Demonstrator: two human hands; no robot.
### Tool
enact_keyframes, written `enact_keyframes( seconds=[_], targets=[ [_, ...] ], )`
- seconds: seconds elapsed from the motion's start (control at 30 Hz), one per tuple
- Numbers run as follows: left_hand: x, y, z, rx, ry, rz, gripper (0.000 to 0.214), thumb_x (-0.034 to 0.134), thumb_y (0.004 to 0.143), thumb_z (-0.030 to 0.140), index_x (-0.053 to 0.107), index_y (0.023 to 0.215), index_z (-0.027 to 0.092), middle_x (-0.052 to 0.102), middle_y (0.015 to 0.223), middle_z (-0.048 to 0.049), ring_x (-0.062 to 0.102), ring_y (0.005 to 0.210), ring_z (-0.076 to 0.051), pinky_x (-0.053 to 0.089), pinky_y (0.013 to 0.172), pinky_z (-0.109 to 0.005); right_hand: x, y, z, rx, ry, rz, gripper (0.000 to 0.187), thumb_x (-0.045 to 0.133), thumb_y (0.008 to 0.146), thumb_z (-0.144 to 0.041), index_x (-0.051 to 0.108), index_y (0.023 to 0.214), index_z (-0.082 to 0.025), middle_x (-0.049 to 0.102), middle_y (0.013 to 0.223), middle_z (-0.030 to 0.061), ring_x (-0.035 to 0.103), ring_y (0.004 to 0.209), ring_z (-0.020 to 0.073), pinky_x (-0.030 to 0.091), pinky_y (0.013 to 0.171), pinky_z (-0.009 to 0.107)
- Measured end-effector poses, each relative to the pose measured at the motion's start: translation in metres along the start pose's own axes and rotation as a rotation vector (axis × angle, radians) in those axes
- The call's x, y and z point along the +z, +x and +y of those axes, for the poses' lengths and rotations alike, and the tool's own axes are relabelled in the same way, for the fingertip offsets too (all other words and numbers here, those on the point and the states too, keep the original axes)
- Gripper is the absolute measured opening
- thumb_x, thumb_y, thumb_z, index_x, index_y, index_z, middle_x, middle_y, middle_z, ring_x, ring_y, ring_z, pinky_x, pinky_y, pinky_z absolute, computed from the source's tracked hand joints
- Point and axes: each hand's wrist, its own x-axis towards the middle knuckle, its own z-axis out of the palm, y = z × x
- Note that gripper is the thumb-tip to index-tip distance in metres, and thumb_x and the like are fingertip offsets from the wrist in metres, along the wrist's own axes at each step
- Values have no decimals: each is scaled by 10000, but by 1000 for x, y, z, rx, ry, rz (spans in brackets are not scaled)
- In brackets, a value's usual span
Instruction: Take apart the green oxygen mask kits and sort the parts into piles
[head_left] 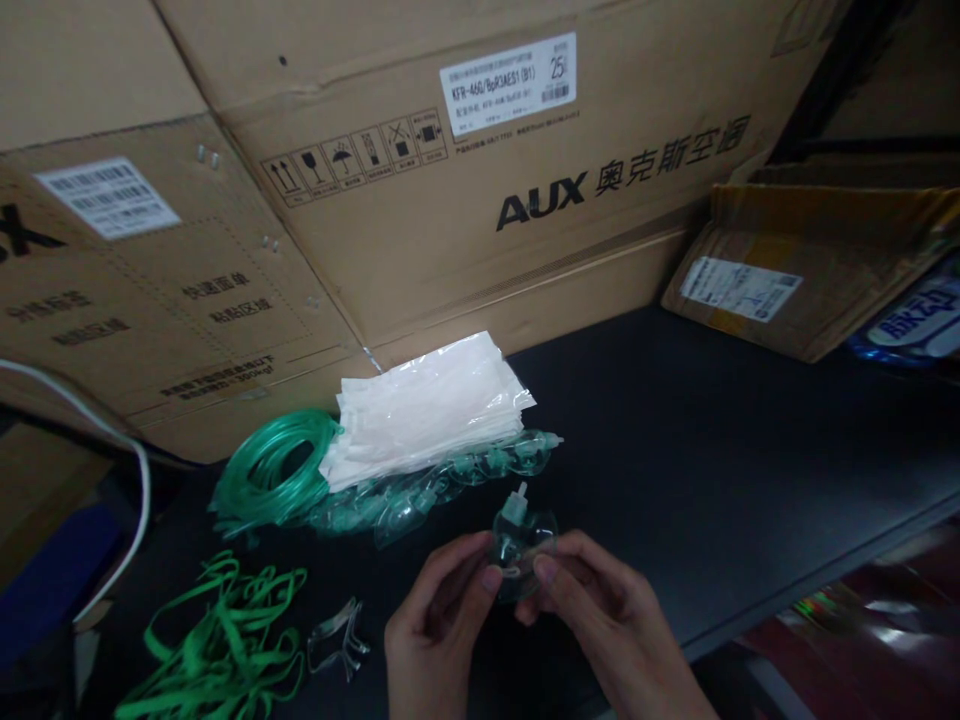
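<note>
Both my hands hold a clear, green-tinted oxygen mask (531, 527) over the black table, its pale green connector pointing up and away from me. My left hand (450, 597) pinches the mask's left edge between thumb and fingers. On the opposite edge, my right hand (589, 595) grips it with the thumb on the near side. A small light strip shows between the two thumbs, too blurred to name. Just beyond lies a row of similar masks (457, 470). Left of my hands are several small metal strips (341, 640) and a tangle of green elastic straps (225, 645).
Coiled green tubing (274, 465) lies beside a stack of white plastic bags (431, 405). Behind the black table (637, 450) stands a large AUX carton (450, 240). An opened cardboard box (787, 270) leans at right. A white cable (142, 490) hangs at left.
</note>
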Motion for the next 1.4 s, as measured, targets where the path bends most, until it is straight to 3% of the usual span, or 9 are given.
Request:
enact_keyframes(
  seconds=[0.1, 0.33, 0.43, 0.73, 1.0, 1.23, 1.4],
  targets=[
    [-1, -1, 0, -14, -21, 3, 398, 935, 666, 517, 848, 901, 207, 851, 954, -86, 818, 921, -288, 665, 831, -306, 3, -2, -4, 40, 55, -17, 310, 811, 873, -511, 771, 845, -204, 745, 768, 20, 678, 733, 165, 511, 763, 276],
    [-1, 2, -1, -209, -201, 3, 449, 999, 558, 486, 859, 883, 210, 855, 939, -72, 814, 894, -245, 634, 804, -232, 4, -5, -7, 38, 51, -54, 299, 792, 888, -502, 788, 876, -203, 741, 778, 34, 688, 766, 192, 525, 793, 302],
    [-3, 2, -2, -224, -207, -8, 457, 994, 575, 491, 861, 897, 195, 850, 949, -82, 804, 882, -232, 628, 799, -228, 4, -5, -7, 35, 35, -74, 287, 780, 902, -492, 809, 923, -208, 740, 795, 35, 685, 775, 192, 521, 805, 302],
    [-3, -4, 0, -148, -241, 33, 397, 1006, 570, 462, 851, 866, 246, 854, 908, -29, 824, 875, -223, 634, 768, -184, 7, -5, -6, 94, 106, -50, 277, 843, 854, -475, 813, 863, -199, 759, 785, 33, 701, 732, 161, 557, 787, 281],
    [-5, -5, 5, -52, -112, 5, 399, 989, 579, 493, 856, 855, 238, 832, 928, -50, 816, 899, -270, 657, 832, -268, 4, -3, -6, 95, 100, -35, 283, 872, 820, -469, 821, 824, -190, 768, 816, 42, 719, 699, 167, 586, 734, 290],
    [-9, -3, 5, -29, -24, -46, 319, 972, 622, 416, 857, 867, 247, 826, 896, -50, 812, 847, -260, 667, 765, -261, -2, 0, 1, 72, 37, -16, 262, 885, 811, -445, 829, 821, -189, 779, 719, 40, 735, 665, 179, 593, 696, 284],
    [-10, -7, 8, 77, 43, -17, 218, 933, 697, 385, 867, 860, 256, 805, 898, -41, 782, 858, -222, 646, 797, -227, -4, 1, 5, 77, 11, -17, 275, 886, 803, -459, 836, 822, -189, 801, 724, 55, 745, 671, 191, 601, 707, 299]
  ],
)
